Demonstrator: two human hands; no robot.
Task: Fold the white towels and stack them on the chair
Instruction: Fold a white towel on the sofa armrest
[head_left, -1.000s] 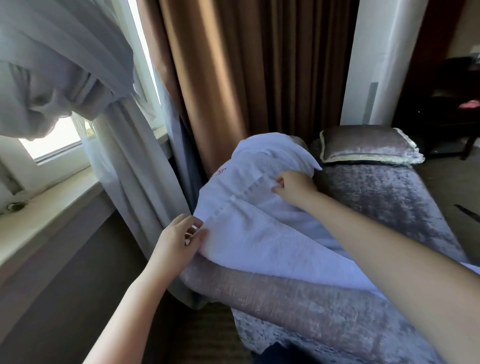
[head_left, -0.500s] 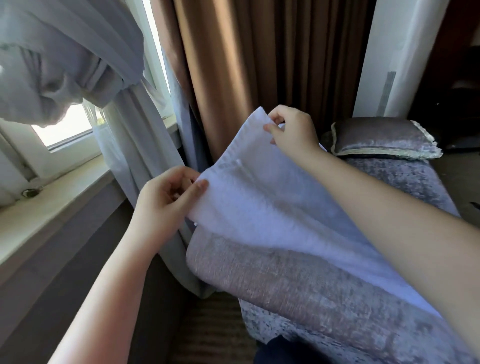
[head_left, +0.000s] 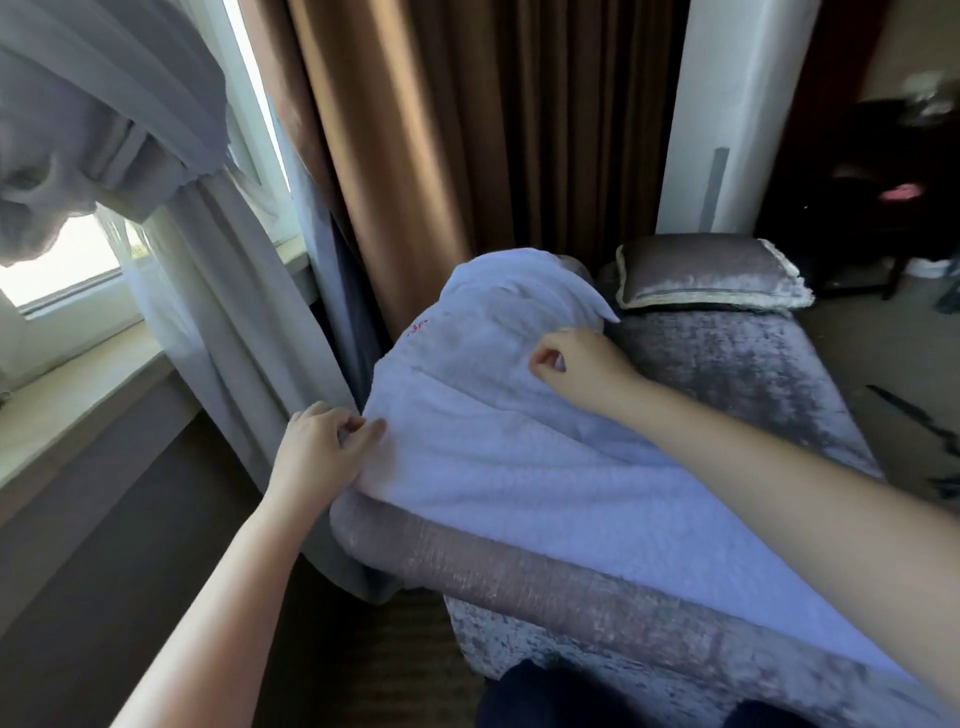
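A white towel (head_left: 498, 447) lies spread over the grey velvet chair (head_left: 571, 587), its far end bunched up over the chair's arm near a small red mark. My left hand (head_left: 324, 449) pinches the towel's near left corner at the chair's edge. My right hand (head_left: 574, 364) pinches the fabric further back, near the bunched end, fingers curled down into the cloth. The towel's right part runs under my right forearm and out of view.
Brown curtains (head_left: 467, 156) and a grey sheer curtain (head_left: 208, 291) hang close behind and left of the chair. A window sill (head_left: 67, 410) runs along the left. A grey cushion (head_left: 711, 280) lies at the chair's far end. Dark furniture stands at the right.
Half a second ago both hands held the towel's edge lifted in the air; now they have lowered it onto the chair, and the towel lies flat with the far end bunched.
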